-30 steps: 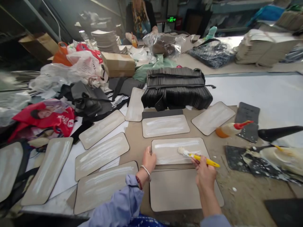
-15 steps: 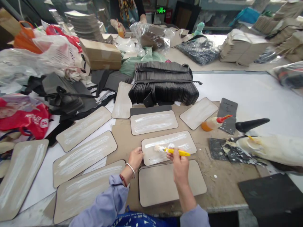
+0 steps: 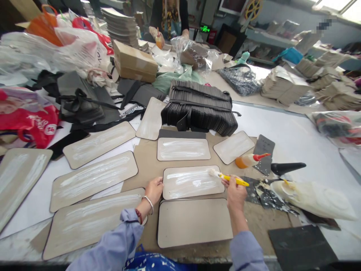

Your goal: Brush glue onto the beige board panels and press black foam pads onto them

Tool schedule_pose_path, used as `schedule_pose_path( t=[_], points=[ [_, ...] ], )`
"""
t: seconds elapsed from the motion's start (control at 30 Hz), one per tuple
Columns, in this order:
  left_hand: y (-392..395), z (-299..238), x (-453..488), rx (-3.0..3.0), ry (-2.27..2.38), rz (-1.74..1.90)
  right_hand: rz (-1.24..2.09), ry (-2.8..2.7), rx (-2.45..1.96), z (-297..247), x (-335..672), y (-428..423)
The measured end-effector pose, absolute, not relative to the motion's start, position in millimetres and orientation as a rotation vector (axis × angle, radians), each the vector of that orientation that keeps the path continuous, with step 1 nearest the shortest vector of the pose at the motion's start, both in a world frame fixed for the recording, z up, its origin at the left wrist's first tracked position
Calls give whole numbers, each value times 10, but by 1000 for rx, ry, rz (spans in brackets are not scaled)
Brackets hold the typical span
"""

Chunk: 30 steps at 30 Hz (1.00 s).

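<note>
A yellow-handled brush (image 3: 225,177) is gripped in my right hand (image 3: 236,194). Its whitish bristles touch the upper right part of a beige rounded panel (image 3: 176,191) streaked with wet white paste. My left hand (image 3: 153,191) pinches that panel's left edge, the fingertips partly hidden. Just below, nearer to me, lies a plain beige panel (image 3: 194,224) without streaks, apparently on top of another. More streaked panels lie around: one behind (image 3: 183,150), a smaller one (image 3: 234,146) to its right, and several at the left, including a long one (image 3: 96,175).
A strapped bundle of black pieces (image 3: 200,107) stands behind the panels. To the right are an orange glue bottle (image 3: 248,161), a black-handled tool (image 3: 287,167) and a paste-filled plastic bag (image 3: 313,199). Plastic bags (image 3: 34,120) crowd the left. Another person (image 3: 169,22) stands across the table.
My right hand has swept the brush rightward across the panel, and the white streaks cover more of it. My left hand stays at the panel's left edge. The camera view has shifted.
</note>
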<state>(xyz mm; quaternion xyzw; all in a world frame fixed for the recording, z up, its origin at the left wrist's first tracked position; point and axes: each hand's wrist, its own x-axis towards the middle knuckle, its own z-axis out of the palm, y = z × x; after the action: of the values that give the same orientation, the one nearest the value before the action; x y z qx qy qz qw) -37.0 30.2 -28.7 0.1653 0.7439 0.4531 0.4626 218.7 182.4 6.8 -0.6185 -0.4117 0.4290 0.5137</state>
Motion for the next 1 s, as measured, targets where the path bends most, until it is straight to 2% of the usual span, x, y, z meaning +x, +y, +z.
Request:
schedule_pose_path(
  t=[0.2,0.4,0.57,0.77,0.83,1.0],
  points=[
    [268,-342,-410,476,1912,1052,932,-997,-1559,101,2331,1886],
    [274,-293,-415,459,1885,1016,623,-1510,-1743,258,2202,1443],
    [283,-292,-424,445,1857,1031,954,-1531,-1601,328,1589,1068],
    [281,-315,-433,501,1851,1030,1420,-1244,-1340,167,866,997],
    [279,-337,-435,510,1863,1024,1420,-1181,-1366,85,859,1095],
    [266,-407,-443,502,1873,1007,1127,-1186,-1472,149,1186,1262]
  ],
)
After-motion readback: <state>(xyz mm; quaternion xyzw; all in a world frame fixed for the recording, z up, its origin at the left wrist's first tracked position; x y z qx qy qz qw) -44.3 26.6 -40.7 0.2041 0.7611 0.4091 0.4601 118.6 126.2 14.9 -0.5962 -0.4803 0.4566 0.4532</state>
